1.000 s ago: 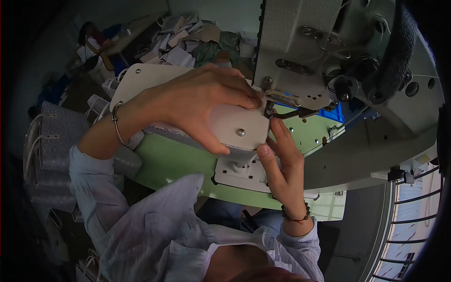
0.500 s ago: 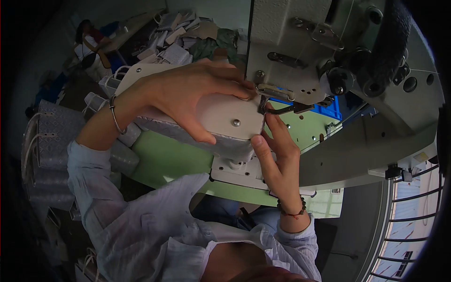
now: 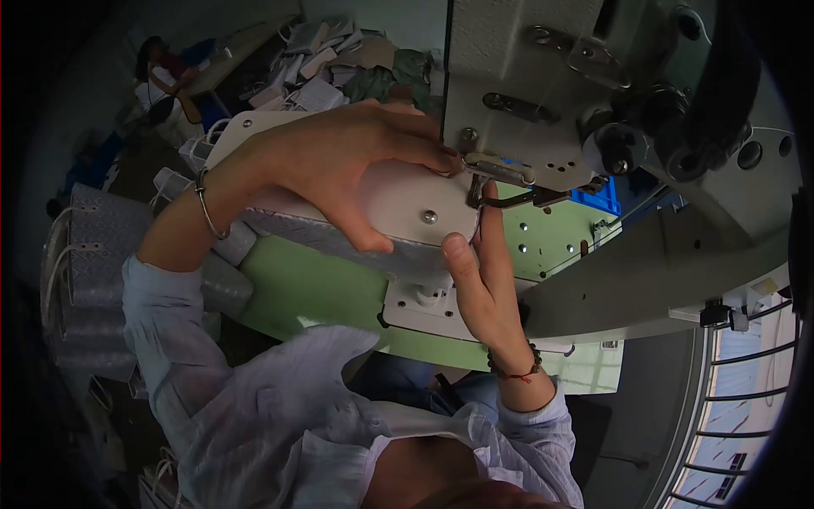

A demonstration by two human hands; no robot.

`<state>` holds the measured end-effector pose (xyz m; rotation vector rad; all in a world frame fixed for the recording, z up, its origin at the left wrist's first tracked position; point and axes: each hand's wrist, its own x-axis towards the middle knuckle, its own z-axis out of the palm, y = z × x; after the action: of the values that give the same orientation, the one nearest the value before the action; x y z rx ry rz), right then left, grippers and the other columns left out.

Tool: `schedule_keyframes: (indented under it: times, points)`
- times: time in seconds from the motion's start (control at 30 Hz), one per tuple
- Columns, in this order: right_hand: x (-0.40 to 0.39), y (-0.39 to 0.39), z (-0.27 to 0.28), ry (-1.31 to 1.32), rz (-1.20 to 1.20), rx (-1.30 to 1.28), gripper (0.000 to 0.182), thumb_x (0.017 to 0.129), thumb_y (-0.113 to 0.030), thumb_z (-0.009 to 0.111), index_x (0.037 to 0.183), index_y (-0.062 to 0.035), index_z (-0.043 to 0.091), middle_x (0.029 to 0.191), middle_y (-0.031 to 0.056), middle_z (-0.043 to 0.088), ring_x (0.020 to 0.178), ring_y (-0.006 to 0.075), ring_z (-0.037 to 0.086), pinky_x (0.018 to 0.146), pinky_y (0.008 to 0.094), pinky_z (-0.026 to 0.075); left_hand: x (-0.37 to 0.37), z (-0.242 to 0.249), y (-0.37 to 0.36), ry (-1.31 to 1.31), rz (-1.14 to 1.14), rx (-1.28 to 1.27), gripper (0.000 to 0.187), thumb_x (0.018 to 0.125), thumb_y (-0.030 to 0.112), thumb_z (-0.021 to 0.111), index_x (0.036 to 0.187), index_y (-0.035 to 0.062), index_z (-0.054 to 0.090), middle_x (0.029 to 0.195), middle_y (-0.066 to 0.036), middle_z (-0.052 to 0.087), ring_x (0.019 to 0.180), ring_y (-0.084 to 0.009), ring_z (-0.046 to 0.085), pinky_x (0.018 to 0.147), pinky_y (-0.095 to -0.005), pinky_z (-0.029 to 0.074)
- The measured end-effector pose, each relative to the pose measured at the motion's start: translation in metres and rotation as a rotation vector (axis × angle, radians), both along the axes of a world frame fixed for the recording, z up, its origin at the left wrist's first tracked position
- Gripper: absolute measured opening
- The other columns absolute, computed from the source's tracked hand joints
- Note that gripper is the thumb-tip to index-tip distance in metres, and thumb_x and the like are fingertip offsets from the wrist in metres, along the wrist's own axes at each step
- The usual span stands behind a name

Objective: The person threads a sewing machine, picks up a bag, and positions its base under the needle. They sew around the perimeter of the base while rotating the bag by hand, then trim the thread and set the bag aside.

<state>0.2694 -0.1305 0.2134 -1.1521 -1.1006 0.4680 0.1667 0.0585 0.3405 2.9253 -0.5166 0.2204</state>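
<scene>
An upturned handbag [image 3: 339, 237] of silvery patterned material lies under the sewing machine head [image 3: 517, 93], its pale flat base [image 3: 398, 197] on top with round metal studs. My left hand [image 3: 339, 153] arches over the base and grips it, thumb on the near edge and fingertips close to the presser foot [image 3: 475, 188]. At the right end of the bag, my right hand [image 3: 487, 284] has its fingers stretched along the end wall, with the thumb raised apart from them near the corner. Some right fingertips are hidden behind the presser foot and the bag.
Below the bag is a white machine plate [image 3: 424, 316] on a green table [image 3: 305, 288]. More silvery bags [image 3: 97, 246] stand at the left, with a pile of bag pieces [image 3: 318, 64] behind. A blue crate [image 3: 600, 197] sits beyond the machine. Another person [image 3: 165, 81] sits far left.
My right hand has shifted slightly left and its thumb has lifted from the base's corner edge. Its fingers have straightened. My left hand and the bag have barely moved.
</scene>
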Motion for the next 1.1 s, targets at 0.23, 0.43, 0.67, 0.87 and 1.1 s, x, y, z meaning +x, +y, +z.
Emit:
schedule_keyframes:
  times: [0.23, 0.43, 0.67, 0.87, 1.1]
  points:
    - [0.001, 0.006, 0.013, -0.064, -0.013, 0.041, 0.066, 0.098, -0.028, 0.054, 0.142, 0.0111, 0.024, 0.137, 0.0251, 0.041, 0.123, 0.0324, 0.046, 0.105, 0.0389, 0.036, 0.003, 0.0, 0.006, 0.047, 0.006, -0.042, 0.074, 0.052, 0.031, 0.081, 0.119, 0.0043, 0.063, 0.109, -0.01, 0.06, 0.101, -0.0302, 0.056, 0.086, -0.0382, 0.048]
    - [0.0, 0.019, 0.0, -0.05, -0.054, 0.055, 0.061, 0.099, -0.026, 0.053, 0.14, 0.0099, 0.027, 0.135, 0.0262, 0.041, 0.122, 0.0343, 0.045, 0.105, 0.04, 0.035, 0.006, -0.003, 0.011, 0.103, 0.06, -0.093, 0.079, 0.053, 0.033, 0.082, 0.124, 0.0044, 0.061, 0.11, -0.009, 0.059, 0.102, -0.0293, 0.055, 0.086, -0.0371, 0.048]
    - [0.004, 0.02, 0.003, -0.091, -0.07, 0.038, 0.053, 0.098, -0.025, 0.052, 0.136, 0.0082, 0.034, 0.131, 0.0251, 0.042, 0.119, 0.0365, 0.045, 0.103, 0.0418, 0.036, 0.008, -0.013, 0.017, 0.095, 0.049, -0.18, 0.081, 0.055, 0.034, 0.083, 0.127, 0.0046, 0.059, 0.112, -0.009, 0.058, 0.104, -0.0286, 0.055, 0.087, -0.0368, 0.048]
    - [0.002, 0.023, 0.001, -0.083, -0.103, 0.069, 0.053, 0.097, -0.025, 0.054, 0.135, 0.0074, 0.036, 0.13, 0.0238, 0.043, 0.119, 0.0353, 0.045, 0.102, 0.0421, 0.036, 0.007, -0.019, 0.019, 0.019, 0.022, -0.19, 0.082, 0.055, 0.033, 0.083, 0.128, 0.0039, 0.059, 0.112, -0.01, 0.058, 0.104, -0.0281, 0.056, 0.088, -0.0362, 0.047]
    - [-0.001, 0.023, 0.003, -0.025, -0.071, 0.03, 0.057, 0.095, -0.026, 0.06, 0.135, 0.007, 0.036, 0.129, 0.0229, 0.044, 0.118, 0.034, 0.047, 0.101, 0.0416, 0.038, 0.007, -0.02, 0.02, 0.04, 0.008, -0.206, 0.08, 0.057, 0.029, 0.082, 0.128, 0.0034, 0.058, 0.114, -0.009, 0.059, 0.108, -0.026, 0.057, 0.092, -0.0356, 0.046]
